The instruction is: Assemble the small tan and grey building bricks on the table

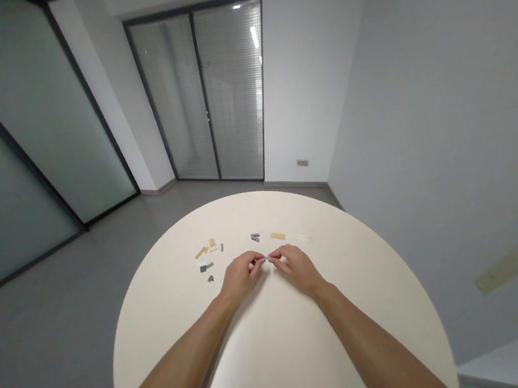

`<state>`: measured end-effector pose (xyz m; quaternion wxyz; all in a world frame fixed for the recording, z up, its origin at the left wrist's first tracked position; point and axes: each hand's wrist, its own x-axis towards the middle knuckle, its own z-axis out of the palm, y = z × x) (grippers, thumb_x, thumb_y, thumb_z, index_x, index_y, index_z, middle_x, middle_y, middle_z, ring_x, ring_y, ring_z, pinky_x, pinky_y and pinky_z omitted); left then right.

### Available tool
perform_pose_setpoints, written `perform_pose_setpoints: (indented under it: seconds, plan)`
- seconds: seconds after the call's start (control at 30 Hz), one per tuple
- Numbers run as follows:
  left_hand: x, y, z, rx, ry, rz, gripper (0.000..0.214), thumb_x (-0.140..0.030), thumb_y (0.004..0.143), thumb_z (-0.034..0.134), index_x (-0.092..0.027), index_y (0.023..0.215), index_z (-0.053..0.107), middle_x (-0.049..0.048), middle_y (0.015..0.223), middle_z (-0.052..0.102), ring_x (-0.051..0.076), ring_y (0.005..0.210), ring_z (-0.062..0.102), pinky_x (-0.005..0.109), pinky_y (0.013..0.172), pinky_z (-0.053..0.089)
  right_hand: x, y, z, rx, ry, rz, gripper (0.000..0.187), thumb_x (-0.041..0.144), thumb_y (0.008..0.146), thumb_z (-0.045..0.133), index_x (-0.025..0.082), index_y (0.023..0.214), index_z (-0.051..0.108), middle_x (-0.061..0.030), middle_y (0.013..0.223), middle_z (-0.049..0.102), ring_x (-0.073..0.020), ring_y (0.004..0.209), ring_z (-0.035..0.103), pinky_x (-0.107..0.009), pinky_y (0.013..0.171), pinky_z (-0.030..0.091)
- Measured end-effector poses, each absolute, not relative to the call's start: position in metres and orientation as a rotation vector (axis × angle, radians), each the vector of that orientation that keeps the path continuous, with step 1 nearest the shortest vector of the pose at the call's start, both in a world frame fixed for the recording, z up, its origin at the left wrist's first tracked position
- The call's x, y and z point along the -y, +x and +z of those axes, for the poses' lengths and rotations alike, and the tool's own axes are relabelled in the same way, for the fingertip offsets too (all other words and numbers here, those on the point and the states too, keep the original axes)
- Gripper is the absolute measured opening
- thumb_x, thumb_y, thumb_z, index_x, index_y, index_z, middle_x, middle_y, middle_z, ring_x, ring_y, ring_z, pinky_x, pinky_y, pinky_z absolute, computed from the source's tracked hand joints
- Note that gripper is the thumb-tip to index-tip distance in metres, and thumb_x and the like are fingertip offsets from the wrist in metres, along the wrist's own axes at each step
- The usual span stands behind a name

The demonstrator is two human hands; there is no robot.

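Over the middle of the table, my left hand (pixel 242 270) and my right hand (pixel 296 268) meet fingertip to fingertip. Both pinch a small grey piece (pixel 267 258), most of it hidden by the fingers; it looks like a toy building brick. Just beyond the hands lie a few grey bricks (pixel 255 237) and a flat tan plate (pixel 278 236). To the left of my left hand are a long tan strip (pixel 200 252), a tan block (pixel 212 242), a short grey bar (pixel 222 247), a dark grey piece (pixel 203 269) and a tiny grey cluster (pixel 210 278).
The round white table (pixel 280 356) extends under both forearms. Faint, pale, possibly clear pieces (pixel 305 237) lie right of the tan plate. A glazed door with blinds (pixel 230 89) stands beyond, with frosted panels (pixel 28 110) on the left and a wall (pixel 446 131) on the right.
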<state>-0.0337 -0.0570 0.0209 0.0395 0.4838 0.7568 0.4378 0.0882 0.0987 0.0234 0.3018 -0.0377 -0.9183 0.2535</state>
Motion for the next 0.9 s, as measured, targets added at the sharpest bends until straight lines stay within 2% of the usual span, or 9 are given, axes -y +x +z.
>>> perform_pose_setpoints:
  seconds: [0.53,0.9]
  plan:
    - [0.0587,-0.0302,0.0263,-2.377,1.428,1.271,0.029,-0.036,0.093,0.046,-0.023,0.093,0.072,0.0032,0.092,0.073,0.018,0.081,0.064,0.028,0.073,0.049,-0.0956,0.0907,0.027,2.414,-0.08,0.696,0.016,0.034,0.095,0.056,0.023,0.101,0.067,-0.0037,0.091,0.07,-0.0182,0.087,0.063,-0.033,0.082,0.048]
    - [0.0585,-0.03,0.0267,-2.411,1.454,1.233,0.027,-0.034,0.093,0.047,-0.023,0.09,0.071,0.0018,0.09,0.074,0.017,0.078,0.065,0.027,0.072,0.047,-0.0941,0.0917,0.0295,2.411,-0.007,0.725,0.007,0.027,0.09,0.064,0.024,0.094,0.069,-0.0025,0.091,0.071,-0.0176,0.087,0.064,-0.032,0.082,0.049]
